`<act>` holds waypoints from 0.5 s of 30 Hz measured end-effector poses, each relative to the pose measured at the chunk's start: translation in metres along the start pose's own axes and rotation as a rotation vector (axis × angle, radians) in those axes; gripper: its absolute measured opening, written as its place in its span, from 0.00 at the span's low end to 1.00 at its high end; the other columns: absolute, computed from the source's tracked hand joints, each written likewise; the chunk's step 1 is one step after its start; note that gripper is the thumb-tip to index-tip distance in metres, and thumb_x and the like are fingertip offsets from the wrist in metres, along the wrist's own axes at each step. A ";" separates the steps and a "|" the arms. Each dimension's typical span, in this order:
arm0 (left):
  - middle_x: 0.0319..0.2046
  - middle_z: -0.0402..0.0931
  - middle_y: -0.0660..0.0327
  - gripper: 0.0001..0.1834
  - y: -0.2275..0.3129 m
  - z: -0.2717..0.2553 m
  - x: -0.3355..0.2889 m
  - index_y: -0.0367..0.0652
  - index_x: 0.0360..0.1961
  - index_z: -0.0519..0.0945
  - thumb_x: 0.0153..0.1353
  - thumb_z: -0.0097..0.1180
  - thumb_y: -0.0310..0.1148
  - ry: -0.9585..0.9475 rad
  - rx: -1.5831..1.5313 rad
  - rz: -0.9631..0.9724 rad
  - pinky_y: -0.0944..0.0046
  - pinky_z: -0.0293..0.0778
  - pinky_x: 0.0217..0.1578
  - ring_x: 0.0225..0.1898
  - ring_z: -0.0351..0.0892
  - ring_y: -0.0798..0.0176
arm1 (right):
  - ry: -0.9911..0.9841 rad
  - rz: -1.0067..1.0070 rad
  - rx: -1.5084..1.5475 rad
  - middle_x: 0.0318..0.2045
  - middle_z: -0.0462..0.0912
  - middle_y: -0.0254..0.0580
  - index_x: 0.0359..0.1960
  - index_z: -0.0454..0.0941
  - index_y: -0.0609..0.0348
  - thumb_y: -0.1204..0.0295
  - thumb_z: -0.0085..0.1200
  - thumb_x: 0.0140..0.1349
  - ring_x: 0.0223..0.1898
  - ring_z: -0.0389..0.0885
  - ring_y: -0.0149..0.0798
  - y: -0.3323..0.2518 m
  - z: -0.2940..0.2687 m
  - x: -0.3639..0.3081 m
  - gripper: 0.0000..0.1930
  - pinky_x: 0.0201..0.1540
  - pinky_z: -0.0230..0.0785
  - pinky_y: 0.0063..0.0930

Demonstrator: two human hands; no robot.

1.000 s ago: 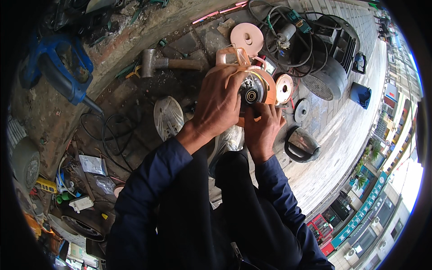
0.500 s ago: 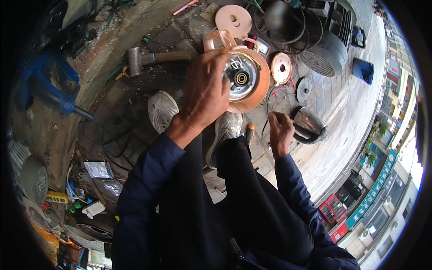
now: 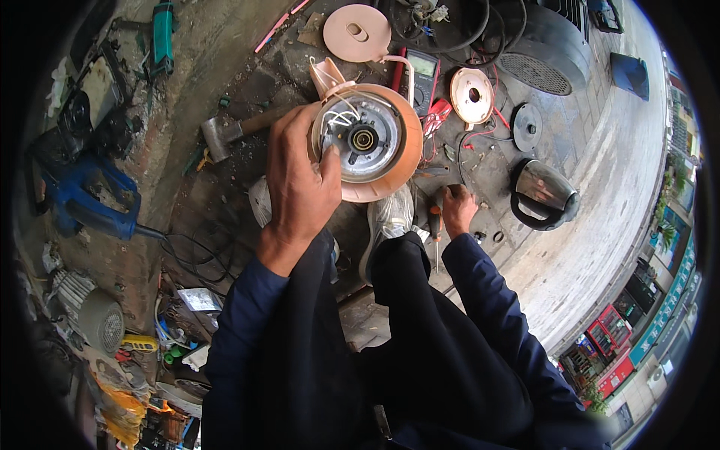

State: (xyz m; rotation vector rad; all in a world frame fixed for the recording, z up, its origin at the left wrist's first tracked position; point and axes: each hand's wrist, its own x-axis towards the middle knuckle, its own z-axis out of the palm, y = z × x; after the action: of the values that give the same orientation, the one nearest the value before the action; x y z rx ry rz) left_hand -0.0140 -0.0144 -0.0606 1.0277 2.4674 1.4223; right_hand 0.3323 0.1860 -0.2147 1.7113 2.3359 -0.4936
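Observation:
My left hand (image 3: 301, 180) is closed on the rim of a peach-coloured electric kettle body (image 3: 409, 150), held above my shoes with its underside facing up. Inside the rim sits a round metal plate (image 3: 382, 161) with a dark ring-shaped connector in the middle, and loose white wires (image 3: 341, 112) beside my thumb. Lower and to the right is my right hand (image 3: 458, 210), its fingers curled together; whatever may be in them is hidden. A screwdriver (image 3: 435, 223) with an orange and black handle lies right beside those fingers.
Beyond the kettle body lie a peach disc (image 3: 357, 33), a multimeter (image 3: 423, 71), a peach ring-shaped cover (image 3: 472, 97) and a grey disc (image 3: 527, 127). A dark kettle (image 3: 545, 193) rests at right. Leftward are a hammer (image 3: 217, 139), a blue power tool (image 3: 97, 199) and a motor (image 3: 94, 311).
The view has shifted. My left hand has brought the kettle body lower and closer, turning its underside further up. My right hand has moved leftward, away from the dark kettle, to beside the screwdriver.

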 end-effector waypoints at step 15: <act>0.66 0.74 0.41 0.38 0.002 0.000 -0.011 0.31 0.75 0.66 0.65 0.66 0.19 -0.031 -0.032 -0.193 0.49 0.74 0.68 0.67 0.78 0.45 | -0.054 -0.047 0.531 0.41 0.93 0.51 0.51 0.88 0.65 0.65 0.62 0.72 0.44 0.92 0.42 -0.082 -0.071 0.042 0.16 0.51 0.80 0.36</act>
State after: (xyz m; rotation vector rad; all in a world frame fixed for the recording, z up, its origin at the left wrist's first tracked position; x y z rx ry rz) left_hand -0.0050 -0.0205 -0.0612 0.7748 2.4370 1.3707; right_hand 0.2434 0.2277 -0.1518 1.8109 2.3470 -1.2432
